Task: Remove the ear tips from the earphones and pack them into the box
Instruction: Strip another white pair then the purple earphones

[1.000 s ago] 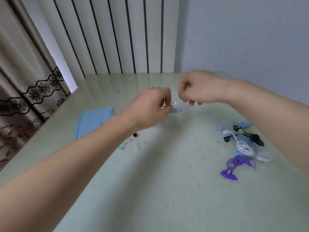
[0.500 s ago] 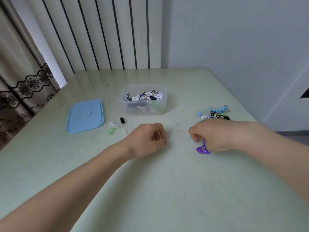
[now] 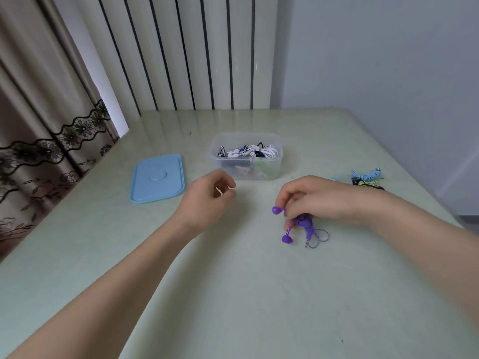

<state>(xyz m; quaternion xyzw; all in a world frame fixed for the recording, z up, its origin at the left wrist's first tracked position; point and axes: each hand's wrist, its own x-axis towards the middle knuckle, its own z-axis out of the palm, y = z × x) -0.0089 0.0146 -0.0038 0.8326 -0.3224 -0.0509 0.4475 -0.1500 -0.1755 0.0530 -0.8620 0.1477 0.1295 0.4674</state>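
a: table first, pale green, glossy, takes up most of the view. striped wall panel behind it, lace-trimmed curtain on the left.

b: next down?

a: blue lid lying flat, left of the clear plastic box. box is open, sits mid-table, holds coiled earphones, mostly white cables.

b: hands?

a: left hand hovers just in front of the box, fingers loosely curled, holding nothing i can see. right hand is clamped round the purple earphones, bundle pinched between fingers and thumb, low over the table or touching it, can't tell which.

b: ear tips on?

a: both purple buds stick out left and below the fingers, tips look still fitted. cable loop and plug trail to the right of them.

b: anything else?

a: small pile of blue and black earphones behind the right wrist, near the table's right edge.
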